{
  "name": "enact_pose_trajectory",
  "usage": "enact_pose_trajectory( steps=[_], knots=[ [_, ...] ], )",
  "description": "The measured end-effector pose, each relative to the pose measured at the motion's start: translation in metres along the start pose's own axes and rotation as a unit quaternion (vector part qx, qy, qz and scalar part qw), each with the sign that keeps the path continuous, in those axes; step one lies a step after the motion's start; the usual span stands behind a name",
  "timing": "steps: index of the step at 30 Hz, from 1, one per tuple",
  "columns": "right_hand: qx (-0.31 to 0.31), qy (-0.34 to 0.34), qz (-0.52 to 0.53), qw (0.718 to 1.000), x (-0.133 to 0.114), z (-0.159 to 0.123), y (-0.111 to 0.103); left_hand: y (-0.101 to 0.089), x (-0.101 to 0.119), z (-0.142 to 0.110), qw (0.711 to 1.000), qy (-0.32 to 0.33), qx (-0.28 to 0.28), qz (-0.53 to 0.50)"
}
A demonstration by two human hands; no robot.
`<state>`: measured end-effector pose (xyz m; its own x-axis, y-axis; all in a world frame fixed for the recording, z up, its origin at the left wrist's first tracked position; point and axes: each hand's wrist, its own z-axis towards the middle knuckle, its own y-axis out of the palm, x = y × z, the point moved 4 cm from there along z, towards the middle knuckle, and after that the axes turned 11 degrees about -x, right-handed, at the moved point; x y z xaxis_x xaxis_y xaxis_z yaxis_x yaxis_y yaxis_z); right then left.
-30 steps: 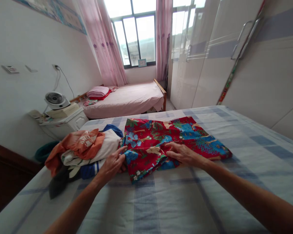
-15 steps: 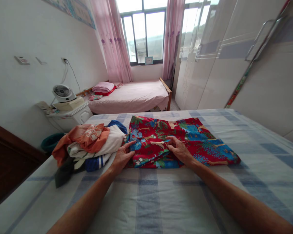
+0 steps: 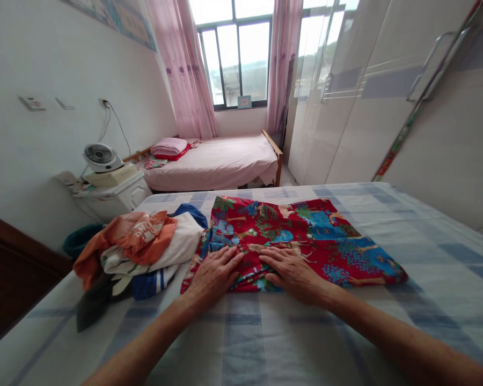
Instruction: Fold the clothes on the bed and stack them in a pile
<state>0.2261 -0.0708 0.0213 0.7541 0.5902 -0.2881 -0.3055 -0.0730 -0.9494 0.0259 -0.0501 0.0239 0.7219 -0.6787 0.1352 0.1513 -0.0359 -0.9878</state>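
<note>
a red patterned cloth (image 3: 268, 220) is spread on a blue-and-white checked bedsheet (image 3: 241, 338) beneath the left hand (image 3: 215, 272) and the right hand (image 3: 293, 272), the fingers of both laid flat and slightly spread over its near half. a heap of clothes (image 3: 183, 238), topped by an orange garment (image 3: 147, 236), is seen just beside it at left.
</note>
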Motion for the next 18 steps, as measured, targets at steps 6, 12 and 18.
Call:
enact_pose_trajectory(
  steps=[6,12,18],
  knots=[
    [0.043,0.053,0.014,0.998,0.051,0.006,-0.027,-0.022,-0.023,0.032,0.996,-0.049,-0.023,-0.065],
    [-0.023,-0.051,-0.042,0.998,0.065,0.025,-0.014,-0.008,-0.042,0.095,0.998,0.036,-0.019,-0.044],
    [-0.021,0.195,-0.122,0.973,0.201,0.018,-0.033,0.015,-0.076,0.105,0.996,-0.070,-0.035,-0.047]
  ],
)
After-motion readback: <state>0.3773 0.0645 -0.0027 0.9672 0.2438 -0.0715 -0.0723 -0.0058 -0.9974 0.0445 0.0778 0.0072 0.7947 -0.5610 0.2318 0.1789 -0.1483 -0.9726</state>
